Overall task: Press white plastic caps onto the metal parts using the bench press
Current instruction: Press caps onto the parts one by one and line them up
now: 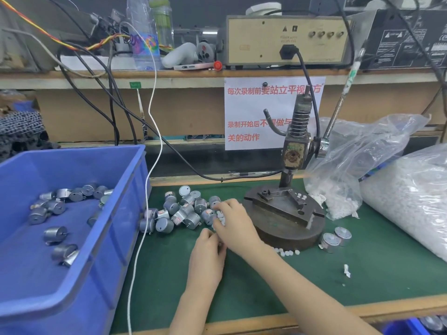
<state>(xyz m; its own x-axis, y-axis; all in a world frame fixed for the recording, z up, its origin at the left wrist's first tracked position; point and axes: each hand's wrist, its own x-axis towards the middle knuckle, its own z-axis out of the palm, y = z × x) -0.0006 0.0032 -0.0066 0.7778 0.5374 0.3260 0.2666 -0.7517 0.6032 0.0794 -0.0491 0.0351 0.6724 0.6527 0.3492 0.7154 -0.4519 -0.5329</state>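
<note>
My right hand [233,224] bends its fingers down over the loose white caps [220,216] beside the pile of metal parts [180,211] on the table [157,274], left of the bench press [294,151]. I should pinch one cap, seat it squarely on a part's shaft, then carry both to the press. My left hand [208,252] curls close against the right, and my knuckles hide whether either hand holds anything.
</note>
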